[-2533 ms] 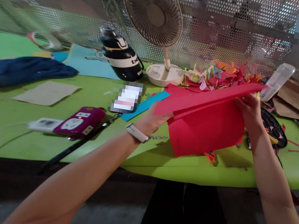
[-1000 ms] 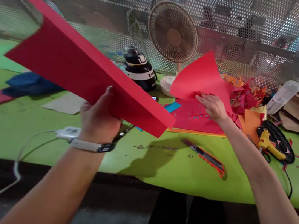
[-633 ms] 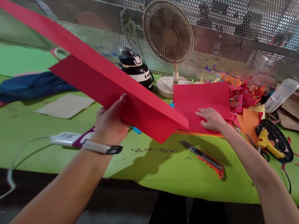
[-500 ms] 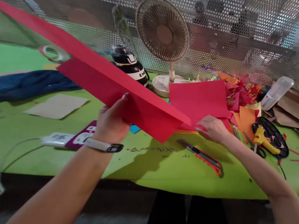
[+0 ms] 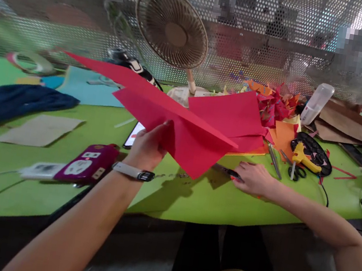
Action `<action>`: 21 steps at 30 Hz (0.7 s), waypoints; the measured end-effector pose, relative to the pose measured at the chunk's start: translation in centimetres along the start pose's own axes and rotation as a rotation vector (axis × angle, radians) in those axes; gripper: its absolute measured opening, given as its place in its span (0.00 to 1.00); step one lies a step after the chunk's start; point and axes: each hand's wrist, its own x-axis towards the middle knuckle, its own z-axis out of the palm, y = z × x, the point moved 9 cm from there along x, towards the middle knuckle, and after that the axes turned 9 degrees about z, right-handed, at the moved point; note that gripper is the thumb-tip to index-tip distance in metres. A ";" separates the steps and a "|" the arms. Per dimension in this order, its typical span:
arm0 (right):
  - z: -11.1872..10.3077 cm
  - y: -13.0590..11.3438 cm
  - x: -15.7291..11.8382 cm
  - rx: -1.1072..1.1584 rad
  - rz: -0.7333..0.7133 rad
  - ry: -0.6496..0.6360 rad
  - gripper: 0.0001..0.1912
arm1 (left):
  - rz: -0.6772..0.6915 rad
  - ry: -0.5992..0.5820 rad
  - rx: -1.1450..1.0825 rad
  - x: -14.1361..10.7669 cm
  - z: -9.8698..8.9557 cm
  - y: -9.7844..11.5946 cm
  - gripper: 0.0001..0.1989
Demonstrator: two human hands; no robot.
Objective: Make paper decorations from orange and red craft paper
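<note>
My left hand is closed on a folded sheet of red paper, thumb on top, holding it above the table. The sheet's far end rises to the left and its near corner hangs down. To the right, my right hand is closed over the handle of a utility knife at the tabletop; the blade end points left and most of the handle is hidden under my fingers. Behind the knife lie more red paper sheets, with an orange edge below them.
A fan stands at the back before a perforated metal screen. Rightward are a yellow glue gun, scissors, paper scraps and a clear bottle. Leftward are a purple power bank, blue cloth and a phone.
My right hand has moved from beside the red sheets down onto the utility knife and closed on it. The folded red paper has shifted in my left hand, and the view has turned right.
</note>
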 end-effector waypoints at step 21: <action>-5.4 15.8 6.9 0.093 0.362 0.507 0.17 | -0.179 -0.061 0.055 -4.4 -0.3 -3.7 0.09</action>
